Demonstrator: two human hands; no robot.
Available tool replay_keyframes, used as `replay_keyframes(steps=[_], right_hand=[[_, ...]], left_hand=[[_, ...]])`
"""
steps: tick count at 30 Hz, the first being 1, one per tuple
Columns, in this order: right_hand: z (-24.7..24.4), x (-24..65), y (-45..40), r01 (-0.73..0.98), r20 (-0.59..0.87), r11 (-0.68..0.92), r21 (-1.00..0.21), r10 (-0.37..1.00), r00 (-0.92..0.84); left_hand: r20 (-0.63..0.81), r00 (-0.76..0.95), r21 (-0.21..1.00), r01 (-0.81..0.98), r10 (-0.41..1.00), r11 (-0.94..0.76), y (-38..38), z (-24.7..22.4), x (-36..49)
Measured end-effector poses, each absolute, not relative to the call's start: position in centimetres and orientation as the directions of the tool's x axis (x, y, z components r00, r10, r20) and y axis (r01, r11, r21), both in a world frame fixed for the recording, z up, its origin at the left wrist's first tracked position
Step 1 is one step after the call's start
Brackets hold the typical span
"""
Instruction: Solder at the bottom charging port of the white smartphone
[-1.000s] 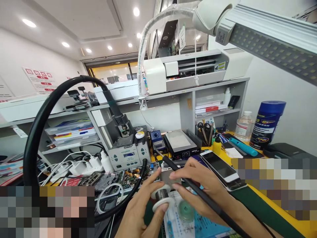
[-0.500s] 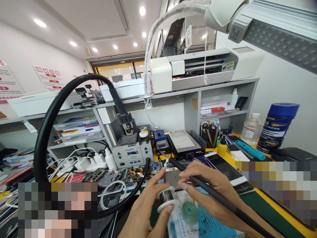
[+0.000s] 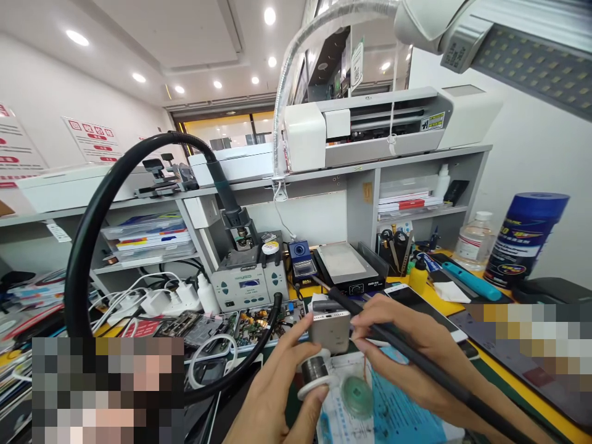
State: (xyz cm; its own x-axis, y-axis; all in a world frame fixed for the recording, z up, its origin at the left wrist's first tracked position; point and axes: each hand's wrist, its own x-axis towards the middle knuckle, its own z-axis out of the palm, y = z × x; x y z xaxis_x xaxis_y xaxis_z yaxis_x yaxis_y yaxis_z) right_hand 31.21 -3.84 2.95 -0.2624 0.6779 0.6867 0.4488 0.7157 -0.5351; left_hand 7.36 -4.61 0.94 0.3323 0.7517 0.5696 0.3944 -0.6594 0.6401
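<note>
My left hand [image 3: 277, 388] grips a small white-flanged spool of solder wire [image 3: 314, 369] between thumb and fingers, its index finger reaching toward a phone. That silver-backed phone [image 3: 329, 333] stands on edge just beyond the spool, ports uppermost. A black soldering iron [image 3: 345, 302] lies across my right hand [image 3: 407, 345], its metal tip pointing up and left above the phone. My right thumb and fingertips close beside the phone's right edge; whether they also pinch wire is unclear. Below, a round green translucent tin [image 3: 357, 396] rests on a blue-and-white printed sheet [image 3: 393, 413].
A hot-air station [image 3: 252, 287] stands at the back with a thick black hose looping left. Near it are a small soldering station [image 3: 303, 262] and a flat hot plate [image 3: 346, 265]. Circuit boards [image 3: 259, 327] lie left, a white phone [image 3: 416, 302] and spray can [image 3: 525, 237] right.
My right hand has shifted slightly right, away from the spool, and the wire seen between them earlier no longer shows. More of the silver phone is visible. The view has shifted a little.
</note>
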Motion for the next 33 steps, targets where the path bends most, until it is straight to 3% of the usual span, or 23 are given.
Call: replay_keyframes(steps=[7,14,19,28,33], right_hand=[[1.3,31.2,-2.4,0.498,0.551,0.502,-0.707,0.833,-0.057],[1.2,30.2,-1.9,0.291,0.388,0.382,-0.877,0.921,-0.041],[1.1,30.4,-2.1,0.267,0.392,0.388,-0.882,0.919,-0.042],[0.6,30.7,-2.2,0.321,0.389,0.38,-0.867,0.92,-0.04],[0.8,30.7,-2.3,0.382,0.426,0.402,-0.833,0.904,-0.022]], left_hand=[[0.545,0.313,0.659,0.413,0.778,-0.628,-4.8,1.1,7.4],[0.6,0.295,0.591,0.464,0.744,-0.661,-4.9,1.1,7.3],[0.629,0.287,0.499,0.564,0.723,-0.658,-4.6,2.1,6.4],[0.507,0.605,0.151,0.639,0.614,-0.755,-2.9,4.2,4.4],[0.456,0.636,0.143,0.638,0.622,-0.757,-2.6,3.8,4.6]])
